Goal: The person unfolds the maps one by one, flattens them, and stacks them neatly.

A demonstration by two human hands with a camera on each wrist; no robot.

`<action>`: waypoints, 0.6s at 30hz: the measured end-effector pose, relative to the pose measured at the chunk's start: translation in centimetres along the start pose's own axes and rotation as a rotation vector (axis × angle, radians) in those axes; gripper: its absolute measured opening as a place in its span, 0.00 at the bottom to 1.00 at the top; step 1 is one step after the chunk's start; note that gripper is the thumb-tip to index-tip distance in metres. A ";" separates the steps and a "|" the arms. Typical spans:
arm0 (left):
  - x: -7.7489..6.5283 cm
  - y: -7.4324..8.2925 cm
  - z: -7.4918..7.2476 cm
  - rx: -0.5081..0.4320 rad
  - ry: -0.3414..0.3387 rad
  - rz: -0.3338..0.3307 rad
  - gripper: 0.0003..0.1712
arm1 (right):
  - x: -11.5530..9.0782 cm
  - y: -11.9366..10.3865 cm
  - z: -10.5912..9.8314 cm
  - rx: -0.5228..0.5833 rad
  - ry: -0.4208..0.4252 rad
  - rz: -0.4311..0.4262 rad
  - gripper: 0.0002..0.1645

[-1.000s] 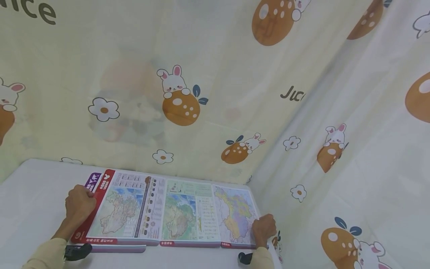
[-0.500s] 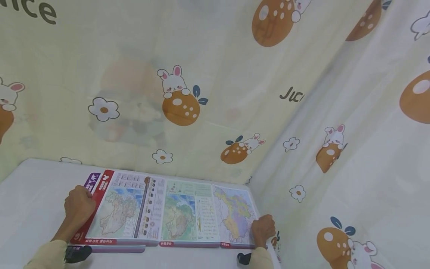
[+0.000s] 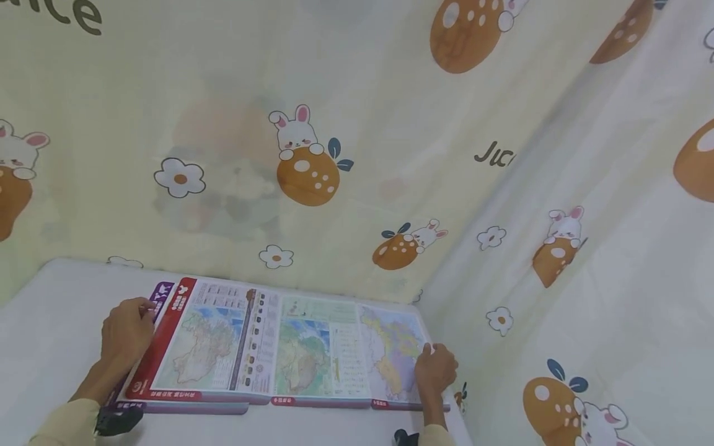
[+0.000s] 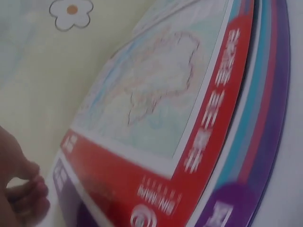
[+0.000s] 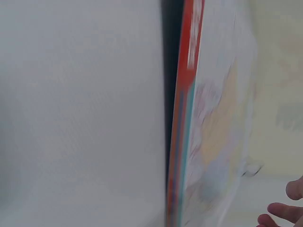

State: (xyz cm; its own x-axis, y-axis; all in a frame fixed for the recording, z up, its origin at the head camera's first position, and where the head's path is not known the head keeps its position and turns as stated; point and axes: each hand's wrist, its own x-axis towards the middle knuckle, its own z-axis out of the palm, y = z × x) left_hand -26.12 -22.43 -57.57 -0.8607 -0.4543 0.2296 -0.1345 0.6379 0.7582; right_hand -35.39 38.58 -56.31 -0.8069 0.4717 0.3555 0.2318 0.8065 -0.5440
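Left grip [image 4: 21,203] is down in the corner, fingers bent, just beside the sheets but apart from them. Red-bordered map [image 4: 147,99] is on top, purple sheet [image 4: 273,123] peeking out underneath, plus a curtain [image 4: 42,94] with a flower [image 4: 72,14]. Kinda blurry.

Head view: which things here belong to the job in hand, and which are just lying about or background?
Likely part of the job:
unfolded red-edged map, between the hands
left hand, near its left edge
right hand, by its right end
purple-edged sheet, partly beneath the map; probably involved

Likely just surroundings:
white table
rabbit-print curtain
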 end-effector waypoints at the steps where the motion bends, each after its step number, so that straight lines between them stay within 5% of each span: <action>1: 0.3 -0.5 -0.1 0.008 0.003 0.026 0.18 | -0.6 -0.7 -0.2 0.024 -0.015 -0.030 0.24; 10: 3.0 -3.6 1.1 0.101 -0.041 0.333 0.31 | -9.6 -7.7 -0.5 0.013 -0.162 -0.280 0.27; 18: 4.7 -5.8 2.1 0.169 -0.094 0.467 0.36 | -16.7 -10.0 1.6 -0.132 -0.262 -0.448 0.43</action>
State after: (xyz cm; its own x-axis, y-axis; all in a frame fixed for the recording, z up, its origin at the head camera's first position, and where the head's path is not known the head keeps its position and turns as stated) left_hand -30.41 -26.89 -62.19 -0.8874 -0.0437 0.4590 0.2046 0.8548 0.4769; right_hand -25.16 22.06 -58.02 -0.9470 -0.0204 0.3206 -0.1141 0.9543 -0.2762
